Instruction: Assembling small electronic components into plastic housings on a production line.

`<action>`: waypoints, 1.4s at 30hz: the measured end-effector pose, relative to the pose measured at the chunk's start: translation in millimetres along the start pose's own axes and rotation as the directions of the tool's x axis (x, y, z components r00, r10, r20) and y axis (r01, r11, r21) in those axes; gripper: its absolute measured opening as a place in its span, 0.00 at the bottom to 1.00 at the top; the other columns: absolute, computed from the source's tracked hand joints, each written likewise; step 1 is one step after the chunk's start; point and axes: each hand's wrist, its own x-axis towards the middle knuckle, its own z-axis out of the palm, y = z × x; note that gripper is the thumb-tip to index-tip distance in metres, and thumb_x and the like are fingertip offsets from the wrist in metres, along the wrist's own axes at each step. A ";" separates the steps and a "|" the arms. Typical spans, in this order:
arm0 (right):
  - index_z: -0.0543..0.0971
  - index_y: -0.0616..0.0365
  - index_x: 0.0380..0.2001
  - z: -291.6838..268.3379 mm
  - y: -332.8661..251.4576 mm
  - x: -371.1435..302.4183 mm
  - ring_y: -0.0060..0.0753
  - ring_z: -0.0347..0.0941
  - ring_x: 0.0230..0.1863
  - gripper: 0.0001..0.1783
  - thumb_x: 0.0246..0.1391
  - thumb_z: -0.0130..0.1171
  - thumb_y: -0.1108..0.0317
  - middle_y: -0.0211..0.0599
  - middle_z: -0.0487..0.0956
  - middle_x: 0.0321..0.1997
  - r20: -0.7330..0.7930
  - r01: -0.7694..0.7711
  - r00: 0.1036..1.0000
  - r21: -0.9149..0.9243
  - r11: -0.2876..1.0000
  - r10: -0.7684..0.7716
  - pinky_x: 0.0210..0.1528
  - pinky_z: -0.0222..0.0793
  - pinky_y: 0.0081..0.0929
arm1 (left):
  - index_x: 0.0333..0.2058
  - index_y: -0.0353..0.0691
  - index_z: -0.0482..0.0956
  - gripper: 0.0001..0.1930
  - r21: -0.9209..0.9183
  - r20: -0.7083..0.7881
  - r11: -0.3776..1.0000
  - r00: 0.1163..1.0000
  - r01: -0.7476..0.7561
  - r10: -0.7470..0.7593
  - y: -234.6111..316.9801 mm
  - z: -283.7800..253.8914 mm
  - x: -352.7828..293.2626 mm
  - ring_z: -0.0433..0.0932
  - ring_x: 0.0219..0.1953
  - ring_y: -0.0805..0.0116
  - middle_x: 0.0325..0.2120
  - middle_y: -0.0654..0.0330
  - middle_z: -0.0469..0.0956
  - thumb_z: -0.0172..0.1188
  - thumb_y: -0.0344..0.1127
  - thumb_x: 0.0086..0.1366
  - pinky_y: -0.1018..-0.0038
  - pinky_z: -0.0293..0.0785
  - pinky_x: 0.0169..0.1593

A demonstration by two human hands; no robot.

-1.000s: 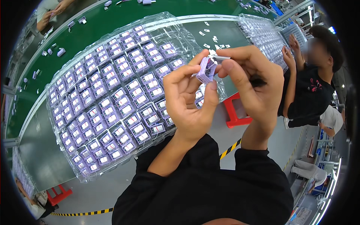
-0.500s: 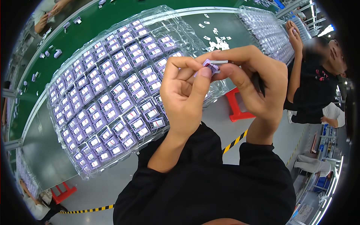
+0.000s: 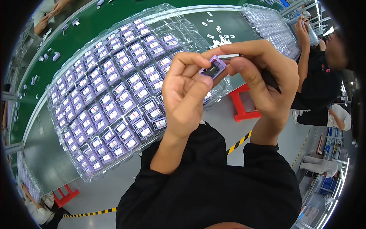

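Note:
My left hand [image 3: 182,97] pinches a small purple plastic case [image 3: 214,69] between thumb and fingers. The open side of the case faces up and shows a dark inside. Between the thumb and forefinger of my right hand [image 3: 276,97] is a flat silver piece [image 3: 228,56], right beside the case's upper edge. Whether the piece and the case are joined by a wire cannot be made out. A black pointed tool [image 3: 273,81] is tucked in my right palm, mostly hidden. Below and left of my hands, a clear plastic tray [image 3: 167,21] holds rows of purple cases with white faces [image 3: 122,93].
Small white pieces [image 3: 221,41] lie scattered beyond my hands. A green belt [image 3: 89,24] with loose purple parts runs along the far side. Another clear tray [image 3: 268,28] stands at the upper right, near a co-worker in black [image 3: 320,86]. A red stool [image 3: 244,105] is below the table edge.
The purple case has turned so that its open dark inside shows more. My right hand has shifted slightly right, and the black tool's tip now shows. The co-worker at right has leaned.

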 end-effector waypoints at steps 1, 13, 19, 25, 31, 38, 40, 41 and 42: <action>0.80 0.71 0.38 0.6 -0.9 0.5 0.18 0.76 0.26 0.09 0.58 0.58 0.74 0.37 0.81 0.25 0.002 0.001 1.000 0.001 1.000 -0.001 0.30 0.68 0.11 | 0.45 0.32 0.64 0.10 0.003 0.000 1.000 1.000 0.002 -0.002 -0.5 0.2 0.3 0.75 0.54 0.58 0.55 0.37 0.69 0.48 0.20 0.65 0.61 0.72 0.60; 0.80 0.71 0.37 6.4 -3.2 0.6 0.17 0.74 0.25 0.09 0.57 0.58 0.74 0.40 0.83 0.29 -0.045 -0.026 0.998 0.110 0.994 0.032 0.29 0.65 0.10 | 0.44 0.33 0.64 0.16 0.070 -0.002 0.998 1.000 -0.009 0.009 -4.7 -0.9 -1.0 0.79 0.48 0.67 0.53 0.41 0.71 0.57 0.14 0.60 0.82 0.78 0.43; 0.80 0.72 0.38 1.6 -6.4 -2.6 0.17 0.73 0.24 0.09 0.55 0.58 0.76 0.37 0.81 0.26 -0.062 -0.022 0.998 0.084 0.996 0.027 0.29 0.64 0.09 | 0.44 0.32 0.64 0.15 0.215 0.017 0.974 0.998 -0.066 0.064 -7.5 6.2 -2.8 0.79 0.48 0.69 0.52 0.42 0.73 0.57 0.14 0.61 0.80 0.79 0.47; 0.80 0.72 0.37 4.4 -4.1 -3.4 0.16 0.73 0.23 0.10 0.56 0.59 0.74 0.35 0.79 0.23 -0.083 -0.017 0.996 0.073 0.997 0.023 0.29 0.63 0.09 | 0.46 0.30 0.65 0.18 0.269 -0.037 0.962 0.997 -0.054 0.067 -5.6 11.1 -4.7 0.79 0.44 0.72 0.47 0.46 0.75 0.57 0.12 0.59 0.85 0.77 0.39; 0.80 0.73 0.39 3.2 -7.3 -8.5 0.16 0.74 0.24 0.10 0.57 0.59 0.74 0.36 0.80 0.25 -0.072 -0.059 0.995 0.045 0.997 0.062 0.29 0.65 0.09 | 0.47 0.27 0.65 0.19 0.273 -0.038 0.956 0.991 -0.112 0.127 -8.7 14.2 -5.6 0.80 0.44 0.69 0.48 0.45 0.75 0.58 0.13 0.59 0.83 0.78 0.41; 0.79 0.74 0.39 4.1 -5.4 -8.4 0.17 0.75 0.26 0.10 0.58 0.59 0.75 0.38 0.81 0.27 -0.076 -0.019 0.997 0.049 0.999 0.023 0.31 0.69 0.10 | 0.51 0.26 0.64 0.15 0.174 -0.011 0.981 0.996 -0.083 0.086 -4.9 4.5 -5.8 0.79 0.46 0.64 0.48 0.45 0.74 0.52 0.25 0.67 0.69 0.79 0.51; 0.79 0.74 0.39 8.2 -3.3 -7.7 0.17 0.75 0.26 0.10 0.58 0.59 0.75 0.39 0.81 0.27 -0.057 -0.006 0.998 0.068 0.998 0.010 0.31 0.69 0.10 | 0.51 0.27 0.64 0.14 0.223 -0.047 0.969 0.991 -0.109 0.122 -4.3 5.7 -5.8 0.79 0.47 0.62 0.48 0.44 0.74 0.47 0.28 0.70 0.67 0.79 0.52; 0.79 0.74 0.39 8.7 -2.6 -7.1 0.17 0.75 0.26 0.10 0.58 0.59 0.75 0.38 0.81 0.27 -0.066 -0.001 0.998 0.077 0.997 0.006 0.31 0.69 0.11 | 0.51 0.27 0.64 0.14 0.222 -0.046 0.969 0.991 -0.109 0.122 -4.7 5.2 -4.6 0.79 0.47 0.62 0.48 0.44 0.74 0.47 0.28 0.70 0.67 0.79 0.52; 0.79 0.74 0.40 9.0 -1.6 -6.6 0.17 0.75 0.26 0.11 0.58 0.59 0.74 0.38 0.81 0.26 -0.075 0.005 0.997 0.086 0.996 0.001 0.31 0.69 0.11 | 0.50 0.28 0.64 0.12 0.186 -0.020 0.976 0.993 -0.113 0.119 -5.0 4.1 -3.4 0.78 0.50 0.62 0.51 0.39 0.72 0.46 0.28 0.71 0.69 0.77 0.54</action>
